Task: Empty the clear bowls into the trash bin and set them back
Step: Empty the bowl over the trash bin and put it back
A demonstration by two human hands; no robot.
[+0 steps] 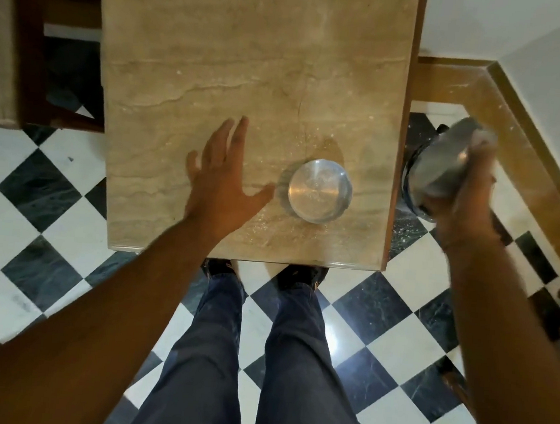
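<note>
One clear bowl [320, 190] stands upright on the beige marble table [218, 52], near its front right corner. My left hand [222, 175] hovers open just left of that bowl, fingers spread, not touching it. My right hand [464, 202] grips a second clear bowl [448, 159], blurred and tipped on its side, off the table's right edge. That tilted bowl is above the dark trash bin [411, 183], which shows only partly between the table edge and my hand.
Black and white checkered floor [46, 240] surrounds the table. A wooden chair [30, 51] stands at the left. A brown ledge [487, 105] and white wall run along the right behind the bin. My legs and shoes are against the table's front edge.
</note>
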